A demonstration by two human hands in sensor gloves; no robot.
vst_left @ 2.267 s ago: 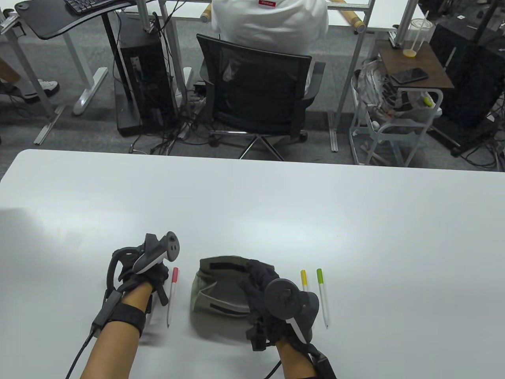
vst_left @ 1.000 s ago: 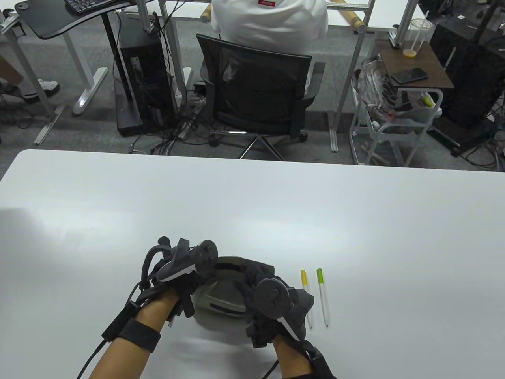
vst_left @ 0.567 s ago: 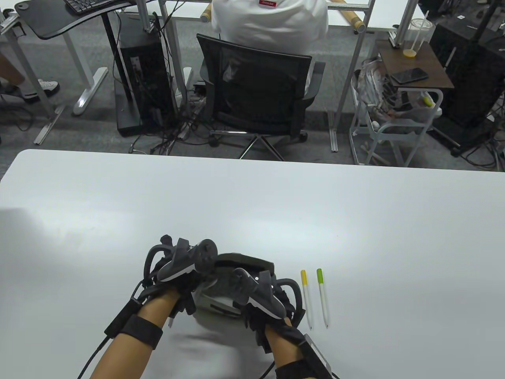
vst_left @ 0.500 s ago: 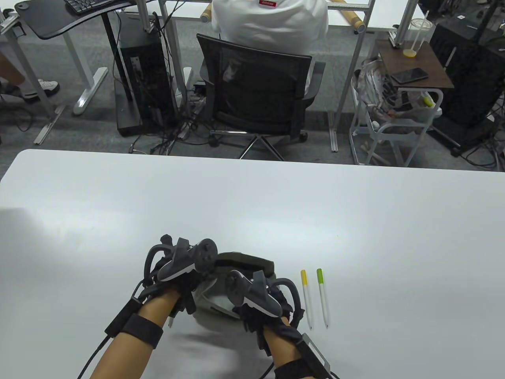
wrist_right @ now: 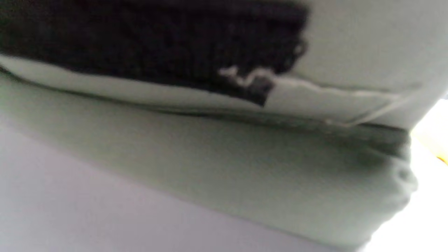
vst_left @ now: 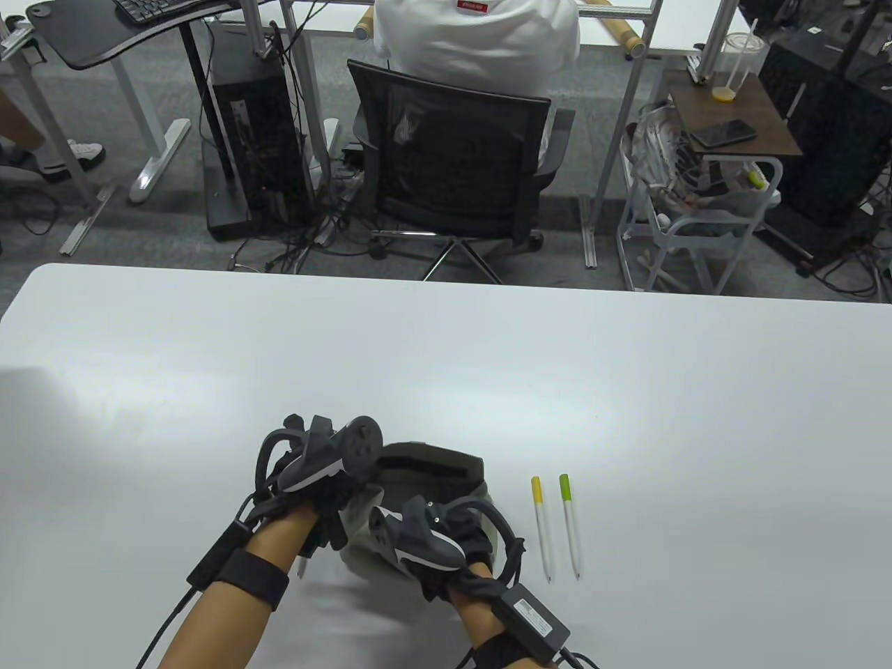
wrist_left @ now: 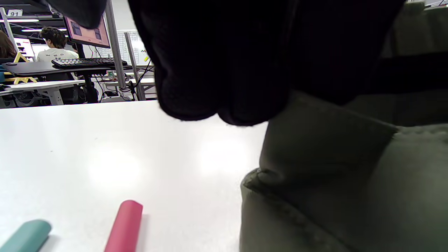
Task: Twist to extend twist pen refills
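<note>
- the yellow pen [vst_left: 541, 524] and green pen [vst_left: 570, 521] lie unmoved right of my olive pouch [vst_left: 446, 472].
- my right hand [vst_left: 446, 550] has rolled over into the pouch; grip unclear.
- my left hand [vst_left: 317, 488] still holds its left edge.

- The pouch [vst_left: 446, 481] is matt olive cloth with stitched seams and rough black strips.
- The counter [vst_left: 488, 376] is smooth, white, faintly glossy.
- The pens [vst_left: 570, 523] look like smooth plastic.
- The gloves' fingers [wrist_left: 224, 70] are matt black cloth.
</note>
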